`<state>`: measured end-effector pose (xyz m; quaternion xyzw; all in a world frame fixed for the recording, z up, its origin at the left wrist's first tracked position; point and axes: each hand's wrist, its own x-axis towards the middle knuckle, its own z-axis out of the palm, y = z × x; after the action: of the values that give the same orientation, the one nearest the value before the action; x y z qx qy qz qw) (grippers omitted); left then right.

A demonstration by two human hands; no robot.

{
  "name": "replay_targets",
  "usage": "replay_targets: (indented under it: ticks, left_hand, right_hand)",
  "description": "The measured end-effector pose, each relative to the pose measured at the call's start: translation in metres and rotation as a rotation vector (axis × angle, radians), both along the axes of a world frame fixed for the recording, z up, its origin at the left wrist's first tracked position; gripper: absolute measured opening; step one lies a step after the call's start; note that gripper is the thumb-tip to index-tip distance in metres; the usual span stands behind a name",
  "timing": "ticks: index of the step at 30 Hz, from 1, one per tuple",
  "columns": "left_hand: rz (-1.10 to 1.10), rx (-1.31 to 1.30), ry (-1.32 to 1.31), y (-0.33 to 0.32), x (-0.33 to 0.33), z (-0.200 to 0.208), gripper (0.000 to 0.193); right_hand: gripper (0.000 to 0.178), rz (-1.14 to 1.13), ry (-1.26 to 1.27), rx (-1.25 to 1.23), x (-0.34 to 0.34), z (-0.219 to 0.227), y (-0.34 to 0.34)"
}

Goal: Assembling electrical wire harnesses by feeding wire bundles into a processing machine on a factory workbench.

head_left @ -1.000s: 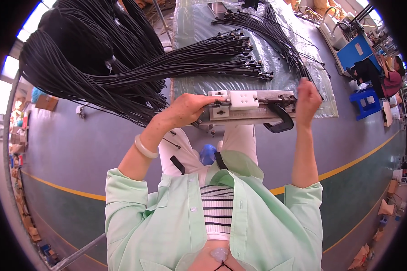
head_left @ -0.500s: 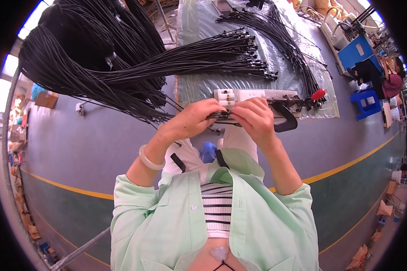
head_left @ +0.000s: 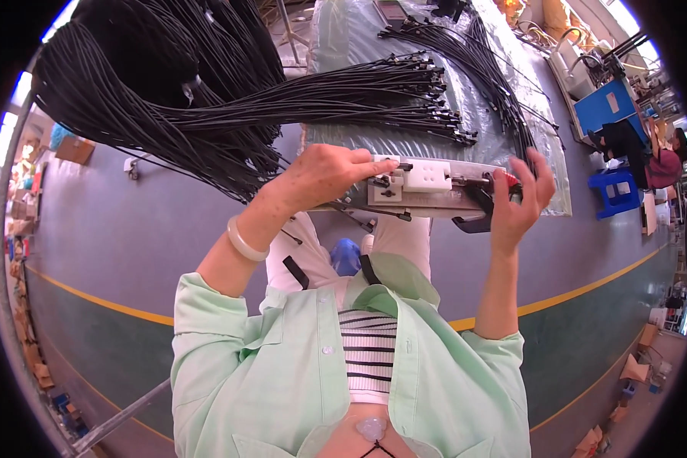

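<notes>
Across goes the right hand (head_left: 524, 200), away from the left hand (head_left: 313, 177) to the red handle (head_left: 512, 181), three o'clock on the clamp fixture (head_left: 435, 200), one o'clock from the lap; its fingers are parted. At nine, the left's index finger stretches over white blocks (head_left: 426, 176); pinching, can't tell. Beyond, black cables (head_left: 359, 95) fan out at eleven.

Left hand (head_left: 320, 177) at white-blocked fixture (head_left: 427, 176), right hand (head_left: 520, 217) at its red handle (head_left: 512, 181), black cables (head_left: 343, 99) beyond
</notes>
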<state>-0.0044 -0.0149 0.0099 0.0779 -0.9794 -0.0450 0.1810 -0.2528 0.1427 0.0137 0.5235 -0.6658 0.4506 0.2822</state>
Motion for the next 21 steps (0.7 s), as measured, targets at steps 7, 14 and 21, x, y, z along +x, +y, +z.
replay_targets:
  ticks: [7,14,21]
  left_hand:
    - [0.014,0.129,0.016,0.002,0.002,-0.017,0.059]
    - [-0.031,0.064,-0.015,0.007,-0.007,-0.018,0.065]
    - [0.035,0.214,-0.249,0.009,-0.007,-0.004,0.057]
  right_hand:
    - [0.026,0.079,0.05,0.396,-0.036,-0.025,-0.002]
    - [0.015,0.145,-0.972,-0.315,-0.12,-0.026,0.008]
    - [0.024,0.817,-1.313,-0.448,-0.127,-0.023,0.021]
